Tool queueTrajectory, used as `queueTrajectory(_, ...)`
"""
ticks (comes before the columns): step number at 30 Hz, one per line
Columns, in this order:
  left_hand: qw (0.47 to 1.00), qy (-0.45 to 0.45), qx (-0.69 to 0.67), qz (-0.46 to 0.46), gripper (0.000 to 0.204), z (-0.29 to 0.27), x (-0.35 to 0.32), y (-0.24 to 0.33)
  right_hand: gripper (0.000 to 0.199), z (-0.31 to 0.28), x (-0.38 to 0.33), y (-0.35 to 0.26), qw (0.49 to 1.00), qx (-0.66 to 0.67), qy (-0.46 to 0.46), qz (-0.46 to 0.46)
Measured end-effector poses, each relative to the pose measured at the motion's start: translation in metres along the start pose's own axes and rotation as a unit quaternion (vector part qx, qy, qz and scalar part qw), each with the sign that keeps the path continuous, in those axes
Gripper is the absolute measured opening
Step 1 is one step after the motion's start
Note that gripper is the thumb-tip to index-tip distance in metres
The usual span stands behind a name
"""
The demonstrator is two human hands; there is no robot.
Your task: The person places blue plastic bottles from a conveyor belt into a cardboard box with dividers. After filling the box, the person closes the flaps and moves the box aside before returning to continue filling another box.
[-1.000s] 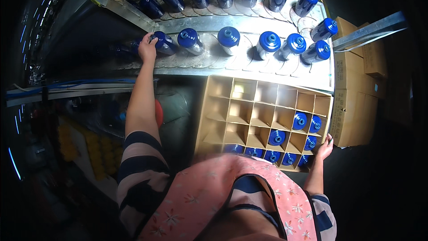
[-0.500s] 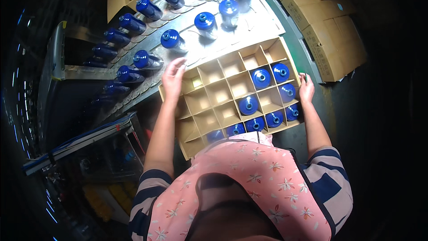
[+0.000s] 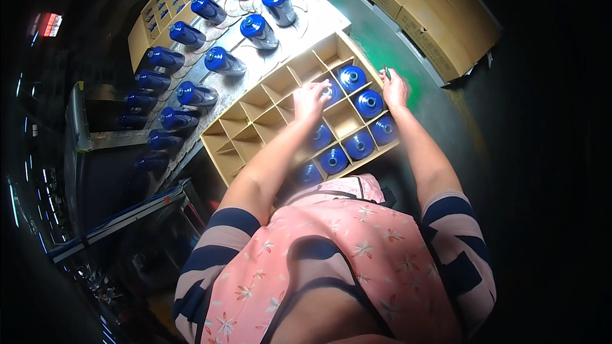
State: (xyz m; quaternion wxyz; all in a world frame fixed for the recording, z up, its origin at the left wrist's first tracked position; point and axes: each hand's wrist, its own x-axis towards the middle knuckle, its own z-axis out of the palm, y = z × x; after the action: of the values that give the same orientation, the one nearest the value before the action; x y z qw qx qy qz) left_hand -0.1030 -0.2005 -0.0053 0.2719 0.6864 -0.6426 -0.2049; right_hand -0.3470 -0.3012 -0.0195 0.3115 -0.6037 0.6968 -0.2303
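A divided cardboard box (image 3: 224, 160) stands in front of me, and several blue bottles (image 3: 370, 103) stand upright in the cells on its right side. My left hand (image 3: 310, 98) reaches into a middle cell, its fingers closed over the top of a blue bottle (image 3: 331, 93) that is mostly hidden beneath them. My right hand (image 3: 394, 86) grips the far right rim of the box. The cells on the left side hold nothing.
Behind the box, a metal conveyor table (image 3: 299, 22) carries several blue bottles (image 3: 258, 29) in two rows running off to the left. Closed cardboard cartons (image 3: 440, 19) are stacked at the upper right beside a green floor strip. A metal frame (image 3: 121, 213) lies at the lower left.
My left hand took a bottle from the conveyor and brought it right, into a box cell. My view swung so the box is now central. The right hand stayed on the box rim.
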Motion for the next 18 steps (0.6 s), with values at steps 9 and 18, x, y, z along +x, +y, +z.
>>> queueTrajectory(9, 0.919, 0.146, -0.365, -0.033, 0.033, -0.073, -0.04, 0.023, 0.021, -0.01, 0.008, 0.02, 0.997, -0.005, -0.027, -0.07)
queueTrajectory(18, 0.493, 0.28, -0.824, -0.009, 0.04, -0.136, -0.123, -0.029, 0.021, -0.026, 0.021, 0.043, 0.996, -0.032, -0.017, -0.076)
